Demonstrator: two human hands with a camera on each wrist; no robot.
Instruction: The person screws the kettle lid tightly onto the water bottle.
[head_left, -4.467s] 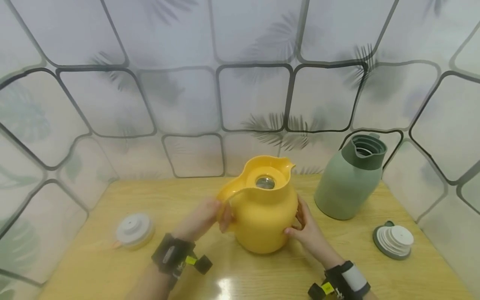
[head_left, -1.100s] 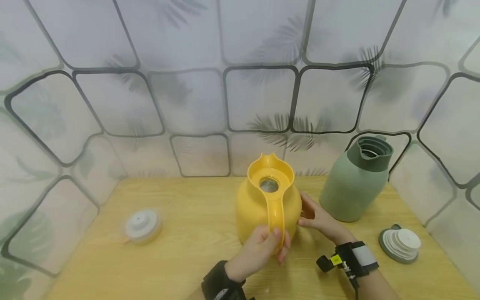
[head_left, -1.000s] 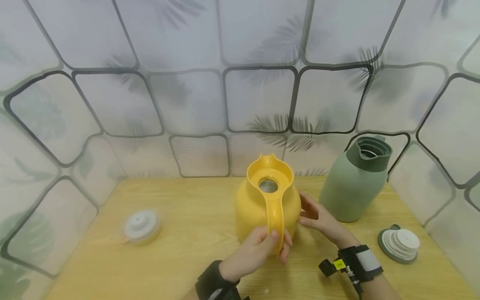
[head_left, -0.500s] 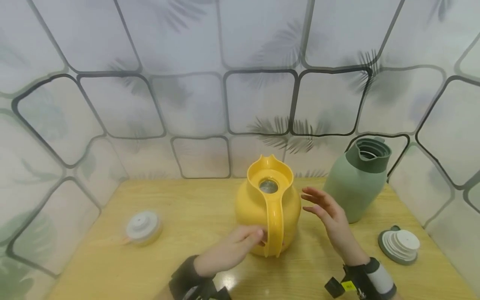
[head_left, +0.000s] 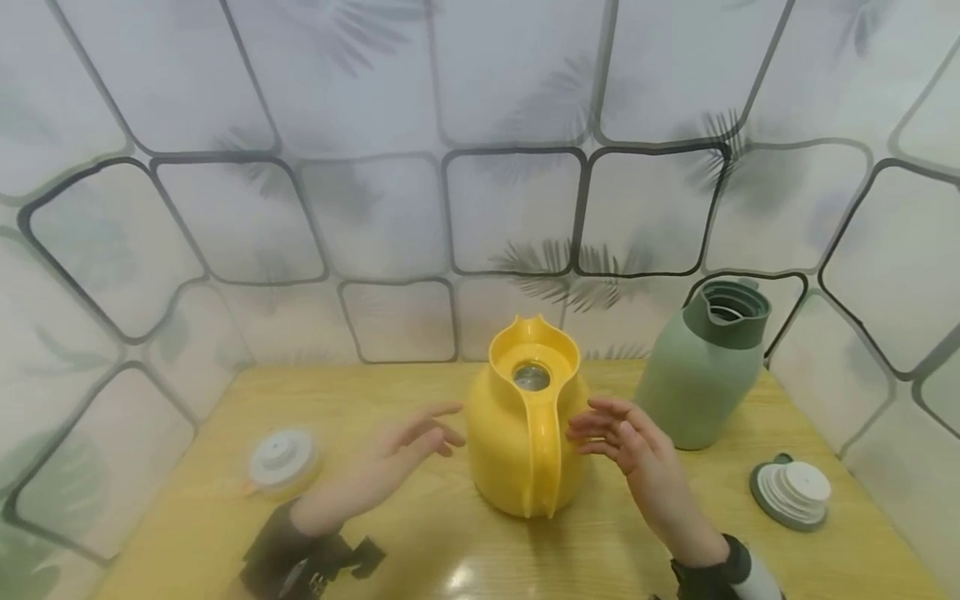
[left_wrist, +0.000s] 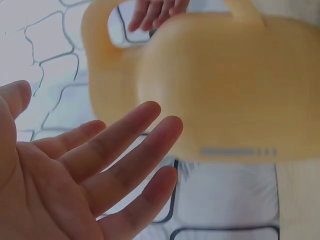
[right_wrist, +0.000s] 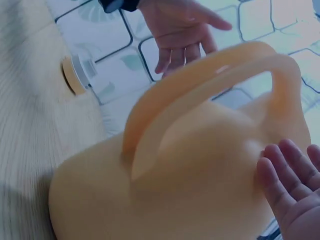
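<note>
A yellow thermos jug (head_left: 498,450) without a lid stands upright on the table, its handle facing me and its round mouth uncovered. To its left my left hand (head_left: 397,454) is held in the air, fingers spread and apart from the jug; the left wrist view shows the bare palm (left_wrist: 55,195). On the jug's other side my right hand (head_left: 637,458) has its fingertips right at the body, fingers loosely bent and nothing in the palm. In the right wrist view the jug's handle (right_wrist: 195,90) arches between both hands.
A green thermos jug (head_left: 697,383), also lidless, stands at the back right. Near the right edge lies a white and green lid (head_left: 793,492). A white and yellow lid (head_left: 283,458) rests on the left of the wooden table (head_left: 360,392). Patterned walls enclose the back and sides.
The jug was turned so its handle, earlier pointing left, faces me. My left hand has let go of the handle and moved left; my right hand drew off, then came back near the body.
</note>
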